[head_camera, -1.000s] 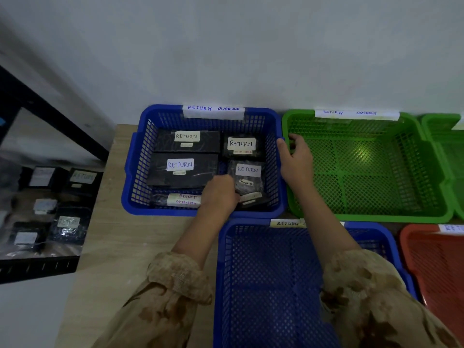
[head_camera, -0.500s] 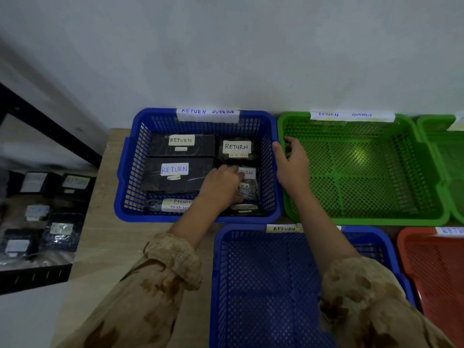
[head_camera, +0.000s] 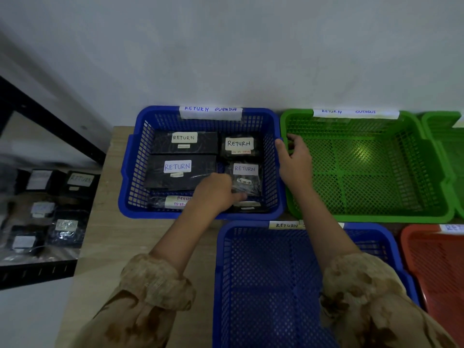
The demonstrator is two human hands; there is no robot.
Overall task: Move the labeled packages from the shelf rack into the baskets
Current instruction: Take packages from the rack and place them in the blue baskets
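Blue basket [head_camera: 150, 213]: left hand [head_camera: 213, 194] fingers pinch bagged package [head_camera: 248, 180]; right hand [head_camera: 296, 164] fingers clamp its rim

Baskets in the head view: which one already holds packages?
The far blue basket, tagged RETURN OVERDUE, with black packages inside; the near blue basket, green basket and red basket show only bare mesh.
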